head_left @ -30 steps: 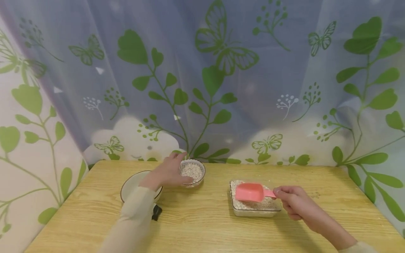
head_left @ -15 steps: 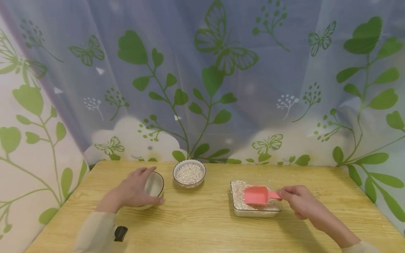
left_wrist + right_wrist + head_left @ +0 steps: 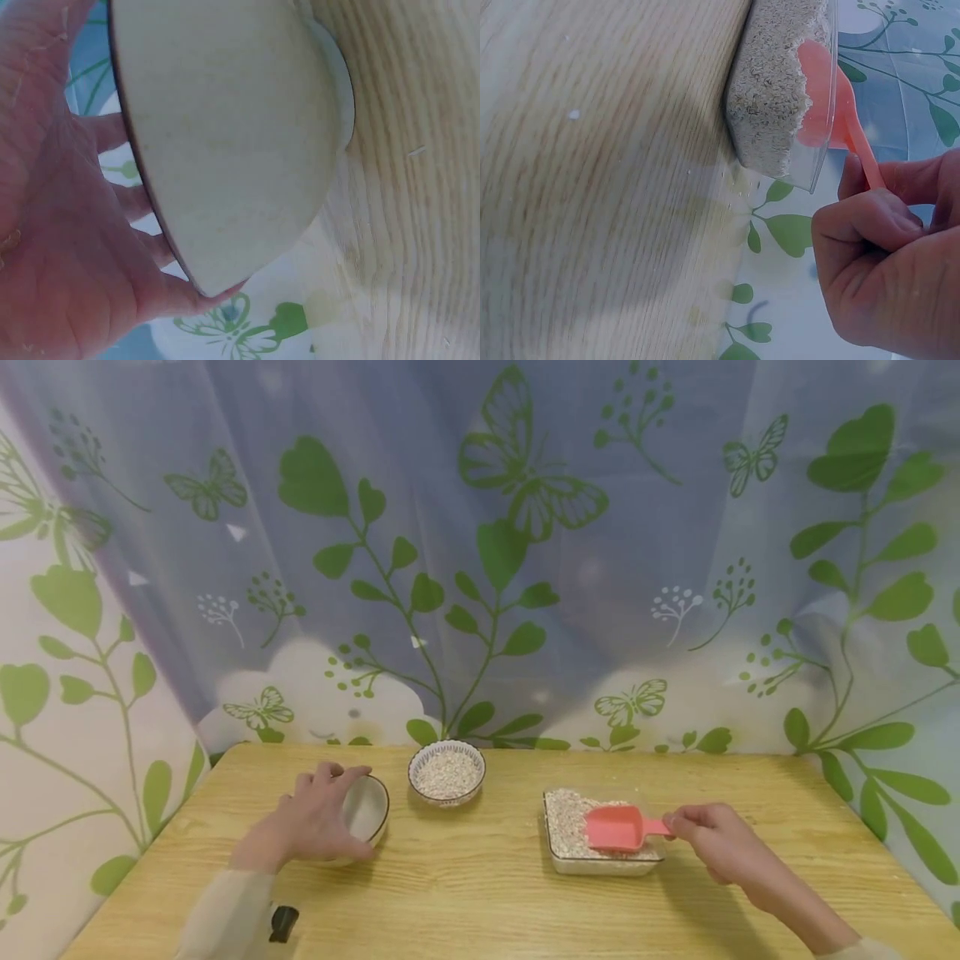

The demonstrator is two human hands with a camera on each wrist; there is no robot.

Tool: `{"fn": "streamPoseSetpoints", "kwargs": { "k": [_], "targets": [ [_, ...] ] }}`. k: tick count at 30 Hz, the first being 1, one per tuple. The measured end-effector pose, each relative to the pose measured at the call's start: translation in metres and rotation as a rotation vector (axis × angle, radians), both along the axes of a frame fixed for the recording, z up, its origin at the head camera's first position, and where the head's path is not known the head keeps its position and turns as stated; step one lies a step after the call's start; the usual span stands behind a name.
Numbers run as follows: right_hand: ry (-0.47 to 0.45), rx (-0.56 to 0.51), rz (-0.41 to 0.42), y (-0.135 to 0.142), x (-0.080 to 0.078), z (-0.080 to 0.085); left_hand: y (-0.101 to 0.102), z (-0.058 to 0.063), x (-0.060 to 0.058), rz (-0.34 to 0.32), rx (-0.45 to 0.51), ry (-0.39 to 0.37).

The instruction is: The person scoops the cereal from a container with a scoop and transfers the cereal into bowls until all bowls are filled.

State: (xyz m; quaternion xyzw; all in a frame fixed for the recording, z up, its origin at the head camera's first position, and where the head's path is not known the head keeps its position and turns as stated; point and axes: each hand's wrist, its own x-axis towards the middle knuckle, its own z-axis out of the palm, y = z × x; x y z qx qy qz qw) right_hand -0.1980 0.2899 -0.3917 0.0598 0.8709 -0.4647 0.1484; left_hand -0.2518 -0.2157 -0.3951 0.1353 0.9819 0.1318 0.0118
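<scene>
From my station I count two bowls, one rectangular dish, one scoop and two bare hands over a single wooden tabletop [image 3: 450, 902]. On the left side, the left grip [image 3: 309, 820] is spread wide across the cream bowl [image 3: 367, 810], holding it by its dark rim: I see the thumb at the near edge and fingertips at the far edge. In the left wrist view several fingers show past the rim, with one tip against the outer wall. I can't tell how hard they press.

The second one, a patterned bowl [image 3: 447, 748], stands just beyond and to the right of the first, with pale flakes [image 3: 444, 778] in it; neither hand touches it.

Over on the right, the right grip [image 3: 731, 850] is closed to a pinch on the handle of the pink scoop [image 3: 617, 828], thumb against curled fingers. The scoop's blade sits inside the clear dish [image 3: 600, 867], partly sunk in more of the flakes; I can see its pink through the side wall on my right wrist feed. One pale speck [image 3: 574, 115] lies on the wood there. A leaf-and-butterfly curtain [image 3: 420, 527] hangs behind everything.
</scene>
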Motion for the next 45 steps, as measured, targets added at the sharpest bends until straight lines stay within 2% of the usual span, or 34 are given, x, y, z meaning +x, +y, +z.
{"fn": "streamPoseSetpoints", "kwargs": {
  "k": [3, 6, 12, 19, 29, 40, 45],
  "targets": [
    [0.005, 0.007, 0.001, 0.000, 0.000, 0.000, 0.003, -0.002, 0.006, -0.028, 0.015, -0.007],
    [0.008, 0.011, 0.005, -0.001, 0.000, 0.000, 0.009, 0.000, 0.014, -0.083, 0.052, -0.015],
    [0.010, 0.002, 0.010, -0.001, 0.001, 0.002, 0.037, 0.010, 0.029, -0.205, 0.084, 0.025],
    [0.001, -0.011, 0.018, -0.001, 0.000, 0.003, 0.069, 0.004, 0.034, -0.310, 0.096, 0.002],
    [0.018, -0.045, 0.007, 0.000, 0.001, 0.007, 0.099, 0.003, 0.027, -0.357, 0.074, -0.018],
    [0.023, -0.209, 0.041, -0.008, -0.006, 0.015, 0.101, -0.004, 0.012, -0.326, 0.076, -0.016],
    [0.029, -0.222, 0.047, -0.016, -0.011, 0.018, 0.104, -0.001, 0.013, -0.323, 0.077, -0.045]
  ]
}}
